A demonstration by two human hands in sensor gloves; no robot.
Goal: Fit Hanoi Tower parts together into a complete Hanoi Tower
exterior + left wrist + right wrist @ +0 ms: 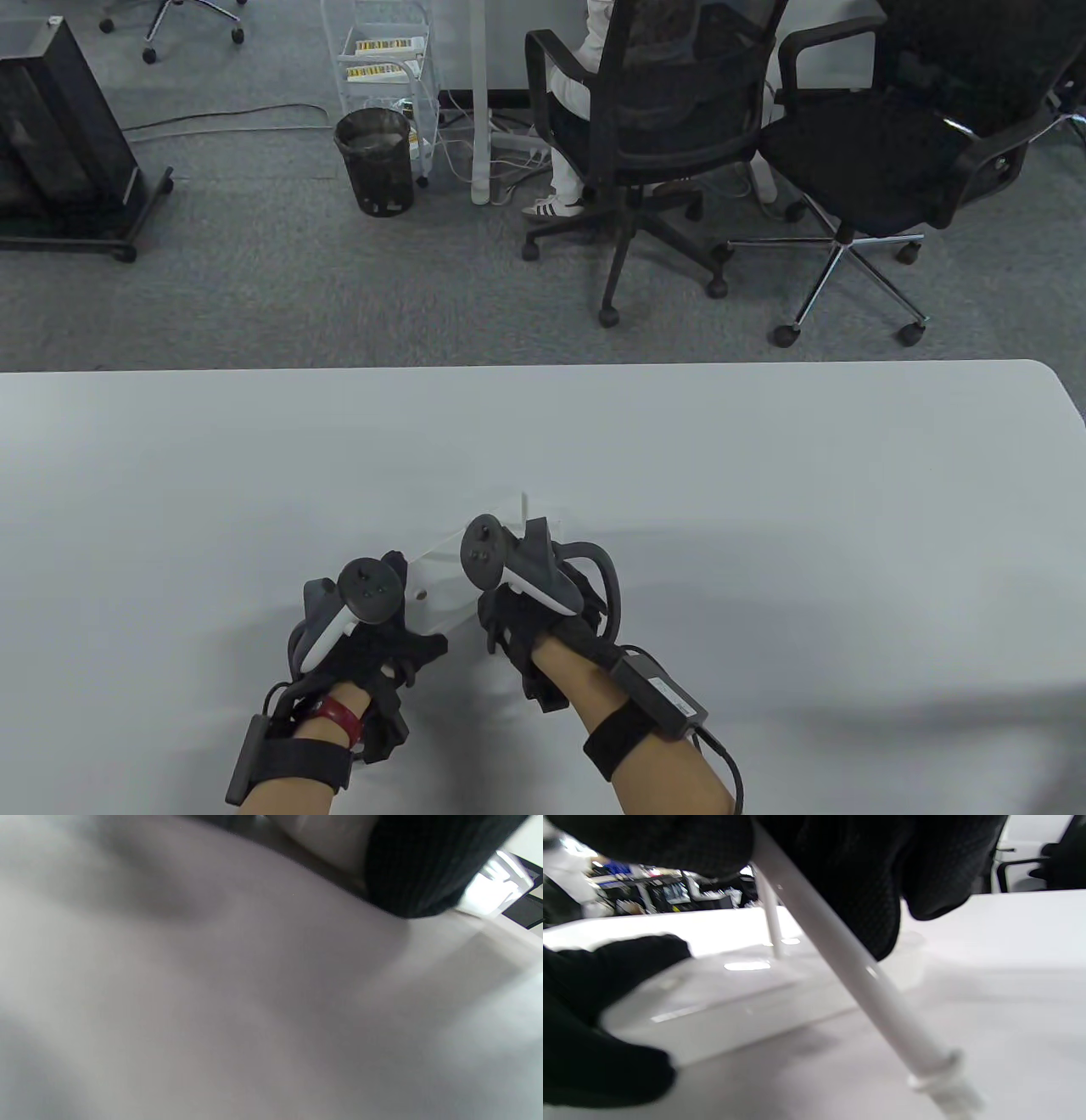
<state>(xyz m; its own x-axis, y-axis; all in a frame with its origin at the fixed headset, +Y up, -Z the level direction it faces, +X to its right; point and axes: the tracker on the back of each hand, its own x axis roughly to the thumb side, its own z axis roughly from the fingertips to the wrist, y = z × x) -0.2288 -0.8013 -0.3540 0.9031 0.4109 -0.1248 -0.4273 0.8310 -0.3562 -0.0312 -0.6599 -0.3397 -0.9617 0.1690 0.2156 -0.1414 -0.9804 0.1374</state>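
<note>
**Base Board and Loose Peg: Position Relative to Your Hands**

Your left hand [361, 632] and right hand [543, 611] sit close together near the front edge of the white table [764, 475]. The white base board [441, 590] lies on the table between them, running diagonally away from you toward the right.

Left hand: in the right wrist view, your gloved left fingers [606, 1018] are wrapped over the near end of the base board [721, 997], with the thumb side low against its edge. The hand grips the board. The left wrist view is blurred; it shows only a dark fingertip [415, 866] and pale surface, so finger detail cannot be confirmed from there.

Right hand: your right fingers [857, 878] are closed around the upper part of a loose white peg [857, 971]. The peg slants down and to the right in the right wrist view, and its lower end, which has a narrower collared tip, is just above or at the table beside the board; contact cannot be told.

One peg [771, 916] stands upright in the far part of the board, behind the held peg. In the table view, its top [523, 507] shows just beyond your right hand's tracker [485, 552].
</note>
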